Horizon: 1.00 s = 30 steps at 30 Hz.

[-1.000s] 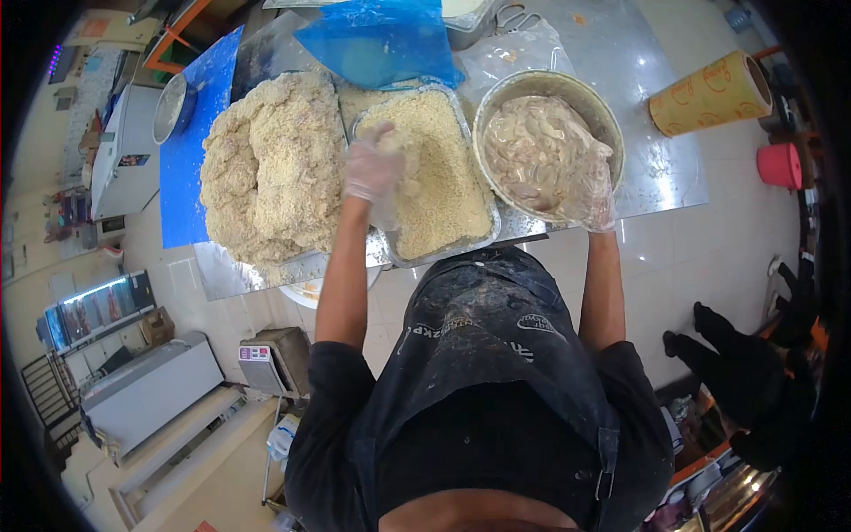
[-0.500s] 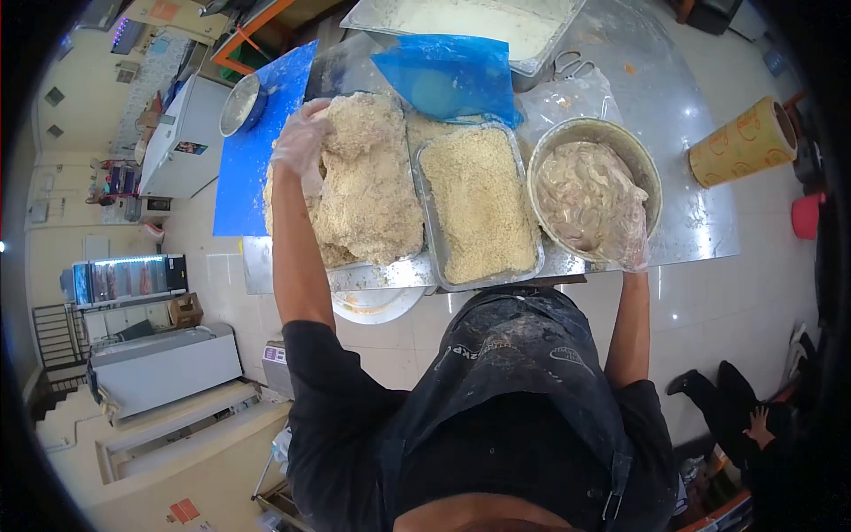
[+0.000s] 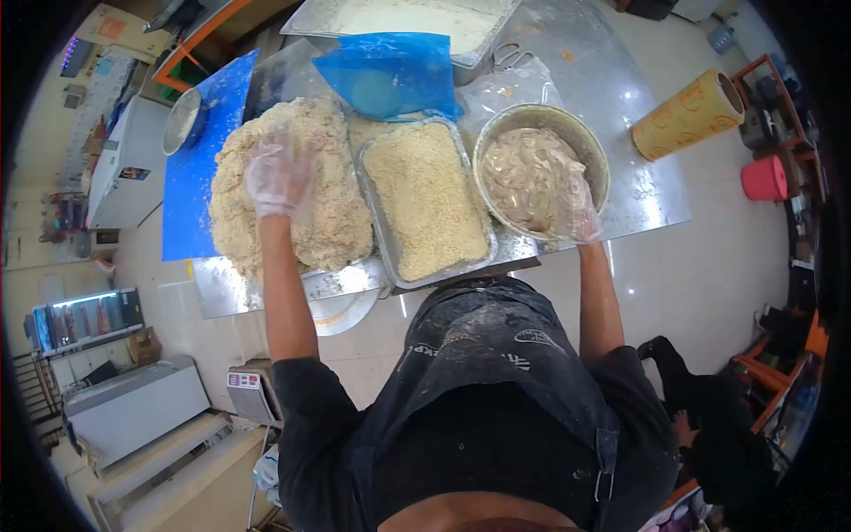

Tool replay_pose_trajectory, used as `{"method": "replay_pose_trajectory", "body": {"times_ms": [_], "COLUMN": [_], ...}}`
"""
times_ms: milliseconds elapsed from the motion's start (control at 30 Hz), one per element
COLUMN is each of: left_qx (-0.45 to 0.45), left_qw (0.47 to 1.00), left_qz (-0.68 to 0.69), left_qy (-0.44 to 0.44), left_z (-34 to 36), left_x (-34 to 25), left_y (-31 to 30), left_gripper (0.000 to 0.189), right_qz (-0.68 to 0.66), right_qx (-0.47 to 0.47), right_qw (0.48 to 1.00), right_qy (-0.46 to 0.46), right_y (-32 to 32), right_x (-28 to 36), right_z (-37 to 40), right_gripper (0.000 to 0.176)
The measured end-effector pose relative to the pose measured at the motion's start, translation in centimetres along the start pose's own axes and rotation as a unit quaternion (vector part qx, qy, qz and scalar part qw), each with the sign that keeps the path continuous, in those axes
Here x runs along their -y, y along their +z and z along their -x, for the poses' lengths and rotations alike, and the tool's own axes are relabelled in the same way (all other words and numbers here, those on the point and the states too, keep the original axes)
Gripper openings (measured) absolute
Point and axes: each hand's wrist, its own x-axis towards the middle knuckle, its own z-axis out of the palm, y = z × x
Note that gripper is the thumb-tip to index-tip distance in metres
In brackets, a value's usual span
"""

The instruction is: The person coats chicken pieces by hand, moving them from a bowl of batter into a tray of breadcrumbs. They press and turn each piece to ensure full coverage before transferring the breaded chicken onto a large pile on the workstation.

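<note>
My left hand, in a clear plastic glove, lies over a large heap of crumb-coated pieces, its fingers apart and partly blurred. At the right, my gloved right hand reaches over the near rim of a round metal bowl. Its fingers dip among wet, batter-covered pieces that look like raw meat and are mostly hidden. Between my hands stands a rectangular metal tray filled with pale, coarse crumbs.
Behind the tray are a blue plastic sheet and a large pan of white powder. Scissors lie near a clear bag. A film roll is at the right, a small bowl at the left. Another person is at lower right.
My left hand has moved from the heap's far left edge onto its top. The heap looks more levelled. My right hand stays in the bowl; the whole view has shifted.
</note>
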Motion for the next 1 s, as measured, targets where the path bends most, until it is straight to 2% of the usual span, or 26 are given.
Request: {"method": "replay_pose_trajectory", "body": {"times_ms": [33,67,100,133,200,233,267,300,333,467,567,633,667,767,800,867,933,1000], "left_qx": [0.139,0.271,0.176,0.309,0.39,0.349,0.338,0.327,0.351,0.376,0.236,0.258,0.27,0.214,0.227,0.253,0.223,0.097], "left_qw": [0.973,0.896,0.924,0.905,0.87,0.898,0.905,0.911,0.895,0.877,0.917,0.902,0.893,0.912,0.908,0.897,0.911,0.937], "left_qz": [0.161,0.31,0.331,0.292,0.3,0.264,0.256,0.249,0.272,0.3,0.322,0.344,0.355,0.341,0.348,0.363,0.336,0.327], "left_qy": [-0.084,-0.165,-0.08,-0.031,0.029,0.036,0.039,0.042,0.041,-0.001,-0.01,0.041,0.066,0.083,0.05,-0.017,-0.089,-0.075], "left_z": [-1.6,-3.6,-1.2,-1.7,0.1,3.0,4.1,5.2,5.0,4.5,3.7,1.7,0.9,-0.2,-0.9,-2.5,-3.0,-1.8], "left_x": [-3.3,-7.1,-10.4,-13.5,-18.7,-21.5,-22.7,-24.0,-24.1,-21.3,-18.3,-16.2,-15.3,-13.5,-12.4,-8.9,-4.6,0.8], "left_y": [-4.1,-8.9,-5.9,-8.2,-8.3,-5.8,-3.8,-1.8,-1.5,-2.3,-1.7,-1.2,-1.2,-1.4,-2.2,-4.7,-5.8,-4.5], "left_gripper": [0.054,0.052,0.055,0.055,0.066,0.06,0.054,0.049,0.043,0.017,0.015,0.017,0.018,0.019,0.019,0.019,0.019,0.019], "right_qz": [-0.017,-0.03,-0.038,-0.023,0.056,0.109,0.238,0.302,0.363,0.355,0.378,0.314,0.234,0.032,-0.028,-0.018,0.004,0.035], "right_qx": [0.008,0.015,0.022,0.022,0.023,0.019,0.025,0.026,0.023,-0.003,-0.011,-0.016,-0.022,-0.031,-0.033,-0.033,-0.033,-0.034], "right_qw": [1.0,0.999,0.999,0.999,0.998,0.994,0.965,0.943,0.915,0.923,0.914,0.942,0.969,0.999,0.999,0.999,0.999,0.999], "right_qy": [0.01,0.019,0.026,0.023,-0.005,-0.021,-0.103,-0.14,-0.177,-0.146,-0.147,-0.117,-0.08,-0.024,-0.014,-0.013,-0.006,-0.003], "right_y": [0.8,1.4,1.8,1.5,-1.6,-4.0,-4.3,-4.6,-4.9,-5.4,-6.2,-6.9,-7.4,-6.5,-6.1,-6.5,-5.7,-3.6], "right_x": [0.9,1.6,2.0,2.1,-0.5,-2.4,-3.1,-3.5,-3.9,-4.7,-5.4,-5.5,-5.2,-4.2,-4.1,-4.5,-4.1,-2.5], "right_z": [0.1,0.3,0.3,0.3,-0.4,-0.8,-0.2,-0.1,-0.1,0.4,0.5,0.2,0.0,0.2,0.3,0.2,0.6,0.9], "right_gripper": [0.055,0.054,0.054,0.054,0.055,0.057,0.059,0.06,0.061,0.062,0.063,0.06,0.057,0.056,0.056,0.058,0.06,0.062]}}
